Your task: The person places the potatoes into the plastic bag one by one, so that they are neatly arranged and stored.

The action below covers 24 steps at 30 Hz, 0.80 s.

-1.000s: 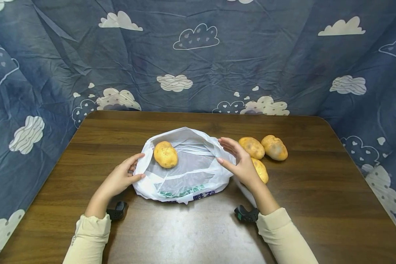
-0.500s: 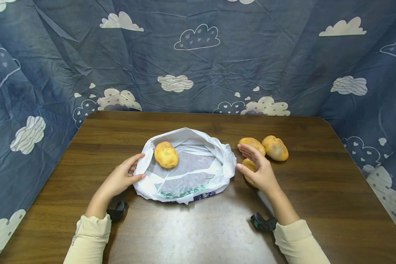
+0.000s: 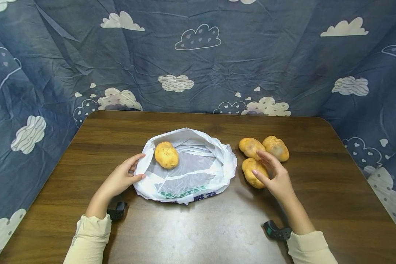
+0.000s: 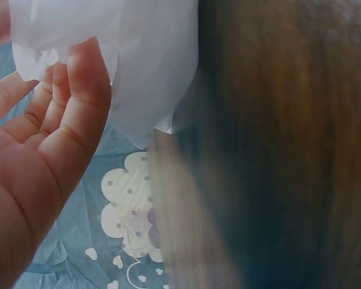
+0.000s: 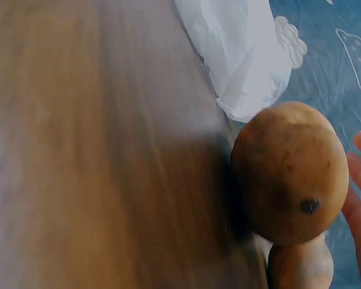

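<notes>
Right now the nearest loose potato (image 3: 249, 169), oval and lightly blotched, sits on the table (image 3: 184, 234) between the plastic bag (image 3: 227, 165) and the table's right edge, with a dark pit in its skin in the right wrist view. The right hand (image 3: 278, 179) is over its right end, thumb and fingers parted in a loose curve and not closed; whether they touch it cannot be told. Since the earlier frames this hand has left the bag's side and moved right, uncovering more of that potato, while bag and left hand have stayed put. Toward the table's far right corner lie a smooth, rounded potato (image 3: 249, 146) and a lumpier, greyish-patched potato (image 3: 277, 148). The bag, thin, white and crumpled, gapes left of the table's middle; a knobbly yellow potato (image 3: 166, 155) rests inside, and green and dark-blue print on the near side is too folded to read. The left hand (image 3: 120, 176) has bent fingers at the bag's left rim; whether they pinch the film is unclear. Cream sleeves (image 3: 87, 238) and the table's near edge are cut off, and the wood grain blurs in both wrist views.
</notes>
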### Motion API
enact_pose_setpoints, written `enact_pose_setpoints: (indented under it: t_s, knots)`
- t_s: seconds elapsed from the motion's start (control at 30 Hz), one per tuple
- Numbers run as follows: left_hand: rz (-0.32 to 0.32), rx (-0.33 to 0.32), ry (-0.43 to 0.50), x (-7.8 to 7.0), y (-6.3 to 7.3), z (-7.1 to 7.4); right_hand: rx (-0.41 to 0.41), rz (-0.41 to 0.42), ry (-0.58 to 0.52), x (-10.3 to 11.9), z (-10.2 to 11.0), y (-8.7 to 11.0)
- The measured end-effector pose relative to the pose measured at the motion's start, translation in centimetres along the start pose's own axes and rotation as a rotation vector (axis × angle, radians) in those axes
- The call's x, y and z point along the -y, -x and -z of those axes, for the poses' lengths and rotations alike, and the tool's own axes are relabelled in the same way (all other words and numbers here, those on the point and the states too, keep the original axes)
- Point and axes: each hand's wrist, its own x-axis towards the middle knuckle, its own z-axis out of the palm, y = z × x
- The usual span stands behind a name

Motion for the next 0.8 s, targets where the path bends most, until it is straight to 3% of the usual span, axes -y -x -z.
enact_pose_setpoints:
  t_s: [0.43,0.8]
  knots:
    - [-0.013,0.005,0.005,-0.1,0.0,0.0,0.027,-0.068,0.194,-1.6,1.1,1.5]
    - [-0.010,0.003,0.018,-0.4,0.1,0.1,0.080,-0.186,0.195,-2.1,1.2,1.9]
